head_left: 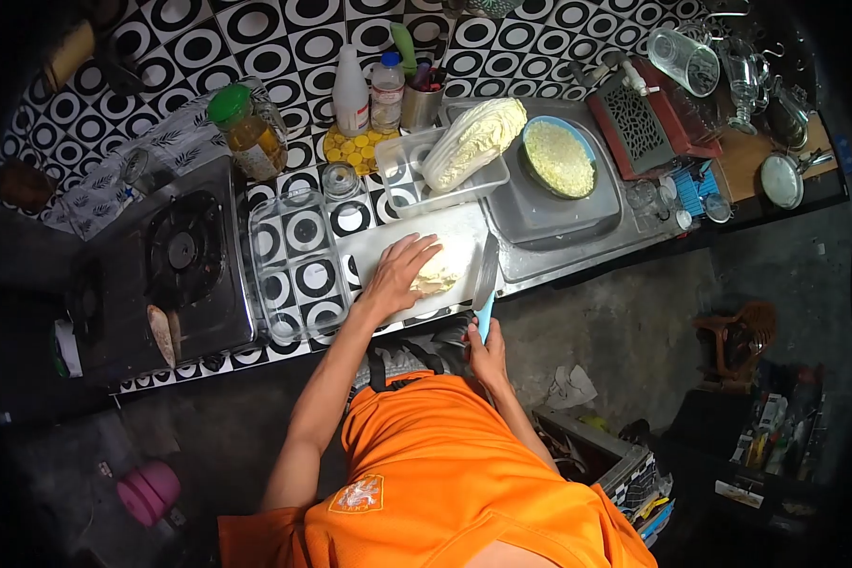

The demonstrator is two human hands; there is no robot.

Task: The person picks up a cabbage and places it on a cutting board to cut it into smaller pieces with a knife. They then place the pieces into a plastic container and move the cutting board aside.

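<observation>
Pressing down with my left hand (399, 270), fingers spread flat, I pin a pale piece of cabbage (442, 275) to the white cutting board (379, 248) on the patterned counter, just right of the clear glass dish (298, 265). My right hand (486, 357) is closed round the blue handle of a knife (485, 284), whose blade stands just right of the cabbage. Behind the board, a plastic tub holds more cabbage (473, 140), and a blue bowl (559, 156) of shreds sits beside it.

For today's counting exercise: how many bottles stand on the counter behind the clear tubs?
3: a green-capped bottle of amber liquid beside the stove, then a white bottle and a blue-capped bottle side by side. Others may be hidden in the dark corners.
</observation>
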